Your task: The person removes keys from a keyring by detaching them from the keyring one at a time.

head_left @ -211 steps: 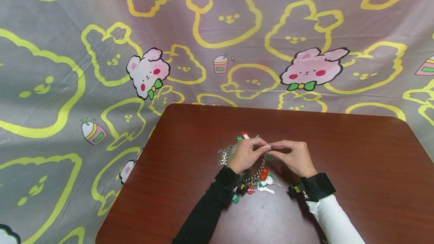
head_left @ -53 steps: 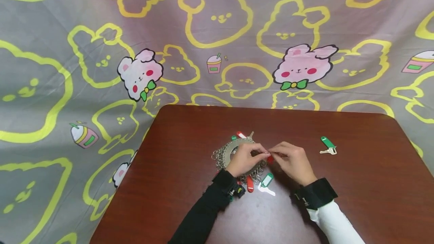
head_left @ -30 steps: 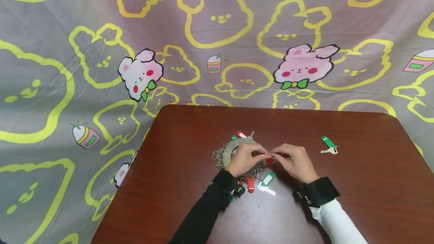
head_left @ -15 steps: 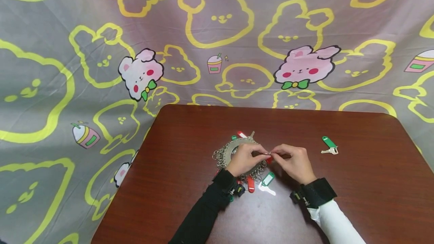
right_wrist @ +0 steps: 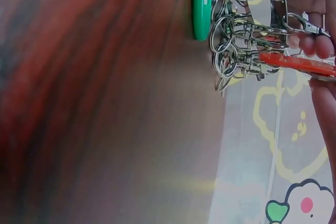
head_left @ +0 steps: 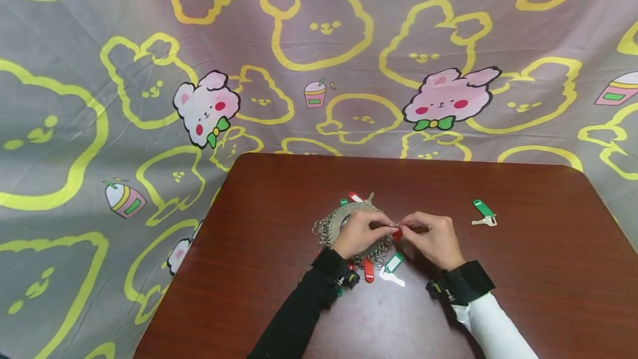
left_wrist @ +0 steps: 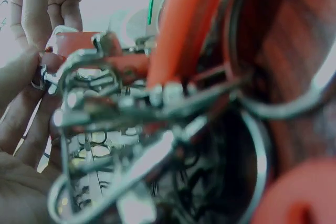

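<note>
Both hands pinch small parts at the edge of a metal ring plate on the counter.
The left hand lies over the plate, its fingers closed on a small metal clasp; the right hand grips a red tag between its fingers, the fingertips of both hands nearly meeting. Linked clasps and small rings fringe the plate around the left fingers. Nearer the wearer than the fingertips lie a second red tag and a green-framed tag, the latter touching a pale key. Well to the right of the right fingers, a green tag adjoins a silver key.
</note>
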The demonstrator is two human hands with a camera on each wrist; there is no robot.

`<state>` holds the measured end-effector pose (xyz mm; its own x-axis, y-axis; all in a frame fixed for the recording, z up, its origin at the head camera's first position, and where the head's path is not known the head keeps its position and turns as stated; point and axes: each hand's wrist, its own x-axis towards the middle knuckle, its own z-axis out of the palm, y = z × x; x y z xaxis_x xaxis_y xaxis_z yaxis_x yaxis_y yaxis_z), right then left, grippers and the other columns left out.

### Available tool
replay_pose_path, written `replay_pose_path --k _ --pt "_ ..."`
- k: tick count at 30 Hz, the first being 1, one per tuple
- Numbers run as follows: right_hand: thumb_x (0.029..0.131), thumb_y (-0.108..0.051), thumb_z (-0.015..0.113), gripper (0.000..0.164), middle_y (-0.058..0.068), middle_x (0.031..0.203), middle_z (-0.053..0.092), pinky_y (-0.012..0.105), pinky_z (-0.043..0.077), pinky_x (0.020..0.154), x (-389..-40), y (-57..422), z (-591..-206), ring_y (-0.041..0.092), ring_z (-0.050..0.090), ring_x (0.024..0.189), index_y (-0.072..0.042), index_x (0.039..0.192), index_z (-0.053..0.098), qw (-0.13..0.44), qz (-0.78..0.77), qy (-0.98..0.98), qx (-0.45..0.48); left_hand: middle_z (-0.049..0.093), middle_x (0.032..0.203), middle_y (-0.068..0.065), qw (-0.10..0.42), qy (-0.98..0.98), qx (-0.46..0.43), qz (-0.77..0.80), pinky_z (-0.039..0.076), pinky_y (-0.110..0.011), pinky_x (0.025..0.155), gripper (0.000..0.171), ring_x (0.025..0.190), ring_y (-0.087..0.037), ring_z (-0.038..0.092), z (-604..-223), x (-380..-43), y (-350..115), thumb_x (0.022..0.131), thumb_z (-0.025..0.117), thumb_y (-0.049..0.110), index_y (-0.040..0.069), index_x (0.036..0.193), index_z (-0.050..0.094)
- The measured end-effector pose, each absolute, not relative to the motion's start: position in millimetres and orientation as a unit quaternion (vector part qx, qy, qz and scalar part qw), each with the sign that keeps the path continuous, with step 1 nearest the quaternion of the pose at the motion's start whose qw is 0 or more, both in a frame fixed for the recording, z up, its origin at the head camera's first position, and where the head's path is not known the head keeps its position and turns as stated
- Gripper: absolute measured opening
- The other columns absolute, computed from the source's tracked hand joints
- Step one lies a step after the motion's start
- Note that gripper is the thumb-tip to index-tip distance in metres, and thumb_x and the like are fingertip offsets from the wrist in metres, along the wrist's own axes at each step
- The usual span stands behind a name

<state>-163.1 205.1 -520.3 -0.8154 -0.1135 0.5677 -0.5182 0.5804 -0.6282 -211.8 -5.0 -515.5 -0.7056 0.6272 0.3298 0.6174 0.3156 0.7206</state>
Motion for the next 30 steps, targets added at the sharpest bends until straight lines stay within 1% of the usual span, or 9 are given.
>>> replay_pose_path --k 2,5,10,12,18,22,24,26,30 --pt "0.076 0.007 0.085 0.022 0.001 0.079 0.077 0.028 0.061 0.062 -163.6 205.2 -520.2 0.006 0.071 0.068 -0.01 0.086 0.076 0.238 0.42 -0.857 0.18 0.078 0.094 0.007 0.012 0.81 0.388 0.439 0.052 -0.012 0.08 0.013 0.085 0.005 0.063 -514.9 -212.8 -5.8 0.098 0.074 0.023 0.015 0.104 0.081" --pt "0.078 0.007 0.085 0.022 0.001 0.08 0.077 0.031 0.062 0.062 -164.7 204.9 -520.1 0.008 0.071 0.068 -0.01 0.087 0.074 0.223 0.418 -0.864 0.172 0.078 0.096 0.005 0.022 0.808 0.389 0.442 0.051 -0.013 0.081 0.016 0.086 0.003 0.063 -514.4 -214.0 -6.6 0.101 0.069 0.025 0.013 0.106 0.08" --pt "0.081 0.006 0.084 0.021 0.002 0.083 0.077 0.029 0.061 0.064 -165.9 204.3 -518.6 0.011 0.071 0.071 -0.01 0.09 0.074 0.199 0.406 -0.874 0.177 0.078 0.095 0.002 0.006 0.815 0.377 0.441 0.049 -0.014 0.076 0.018 0.082 0.001 0.061 -515.8 -214.6 -5.1 0.103 0.067 0.025 0.012 0.106 0.079" --pt "0.08 0.007 0.084 0.022 0.002 0.084 0.076 0.029 0.061 0.064 -166.2 204.7 -518.6 0.01 0.07 0.072 -0.009 0.091 0.074 0.205 0.399 -0.873 0.189 0.077 0.095 0.003 -0.002 0.821 0.367 0.438 0.048 -0.014 0.074 0.018 0.081 0.002 0.06 -515.3 -213.7 -4.5 0.102 0.067 0.026 0.013 0.105 0.079" --pt "0.073 0.008 0.089 0.027 0.001 0.084 0.074 0.036 0.062 0.066 -164.8 204.4 -516.4 0.009 0.065 0.071 -0.007 0.093 0.078 0.232 0.349 -0.876 0.239 0.077 0.092 0.005 -0.007 0.828 0.348 0.44 0.047 -0.014 0.073 0.018 0.078 0.002 0.058 -513.8 -211.3 -3.4 0.102 0.068 0.028 0.014 0.102 0.079" --pt "0.071 0.007 0.09 0.029 0.001 0.084 0.075 0.036 0.063 0.066 -164.1 203.0 -515.5 0.011 0.067 0.071 -0.007 0.093 0.079 0.236 0.344 -0.875 0.247 0.077 0.09 0.004 -0.015 0.827 0.349 0.44 0.046 -0.014 0.072 0.018 0.079 0.002 0.059 -514.6 -211.9 -2.7 0.102 0.068 0.026 0.013 0.099 0.079" --pt "0.072 0.007 0.09 0.029 0.0 0.084 0.076 0.035 0.063 0.066 -164.2 202.9 -515.8 0.01 0.068 0.072 -0.009 0.093 0.079 0.229 0.36 -0.873 0.237 0.077 0.09 0.004 -0.016 0.827 0.35 0.44 0.046 -0.014 0.072 0.018 0.078 0.003 0.059 -515.1 -212.0 -2.7 0.102 0.068 0.027 0.014 0.099 0.079" --pt "0.074 0.005 0.089 0.027 -0.001 0.085 0.076 0.032 0.062 0.066 -164.6 203.3 -516.8 0.009 0.069 0.073 -0.011 0.093 0.079 0.215 0.38 -0.871 0.223 0.077 0.089 0.004 -0.013 0.827 0.349 0.44 0.046 -0.013 0.071 0.018 0.077 0.003 0.058 -515.8 -211.9 -2.9 0.102 0.067 0.027 0.014 0.099 0.079" --pt "0.079 0.003 0.087 0.024 0.0 0.087 0.078 0.024 0.061 0.066 -164.8 204.8 -518.3 0.005 0.072 0.074 -0.012 0.095 0.077 0.17 0.434 -0.861 0.203 0.077 0.09 0.004 -0.01 0.826 0.348 0.443 0.046 -0.014 0.069 0.019 0.076 0.003 0.057 -517.0 -211.5 -3.5 0.102 0.067 0.028 0.014 0.099 0.079"
